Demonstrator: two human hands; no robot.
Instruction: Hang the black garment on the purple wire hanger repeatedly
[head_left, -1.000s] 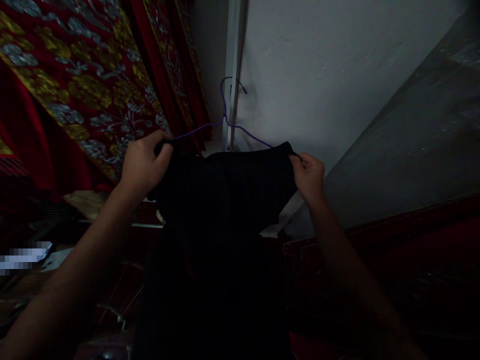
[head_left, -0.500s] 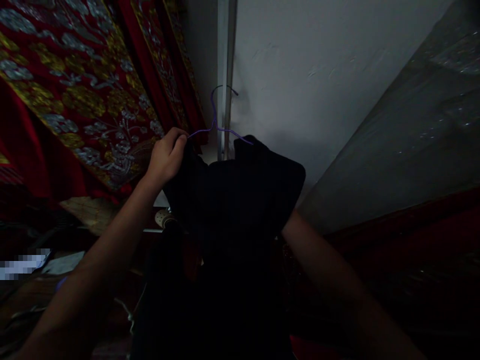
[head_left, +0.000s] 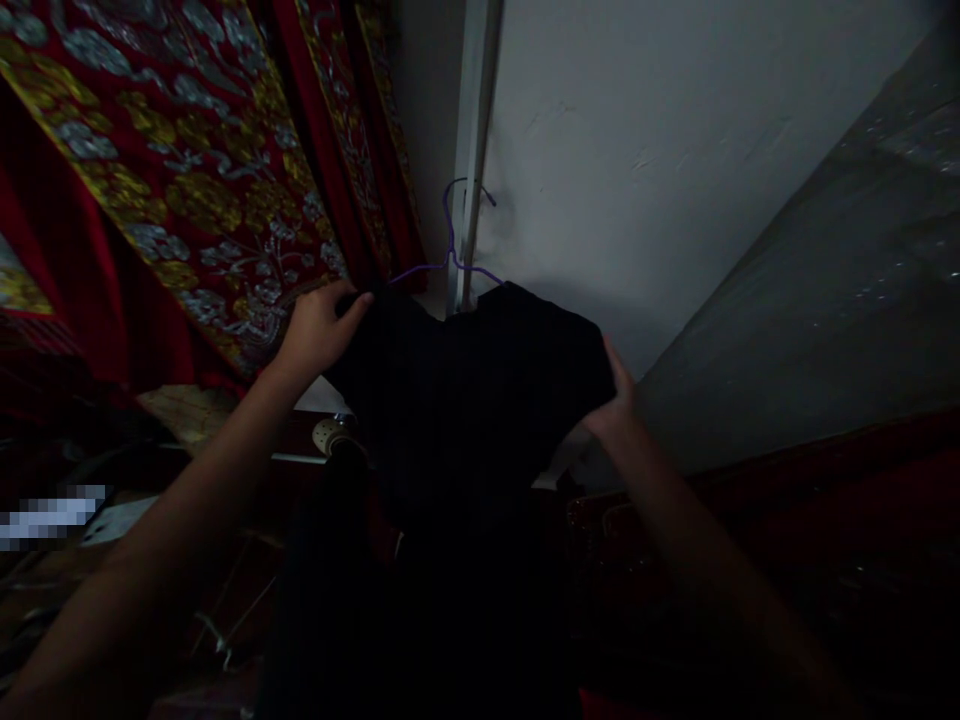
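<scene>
A black short-sleeved shirt (head_left: 480,400) hangs on a purple wire hanger (head_left: 451,255), whose hook goes round a narrow metal upright. My left hand (head_left: 324,320) is closed on the cloth at the shirt's left shoulder, by the end of the hanger's arm. At the opposite sleeve is my right hand (head_left: 619,400), closed on the sleeve edge, its fingers partly hidden by the cloth. Both hanger arms run into the shirt's shoulders. The shirt's lower part merges into the dark.
Behind the hanger, the metal upright (head_left: 474,130) runs along a pale wall (head_left: 615,130). Red cloth with gold and silver embroidery (head_left: 202,200) hangs at the left. Clear plastic sheeting (head_left: 825,290) covers the right side. A beige perforated round thing (head_left: 330,436) sits below my left hand.
My right hand has come out of the sleeve and now holds its outer edge. The right shoulder of the shirt lies further over the hanger arm. The view has shifted slightly.
</scene>
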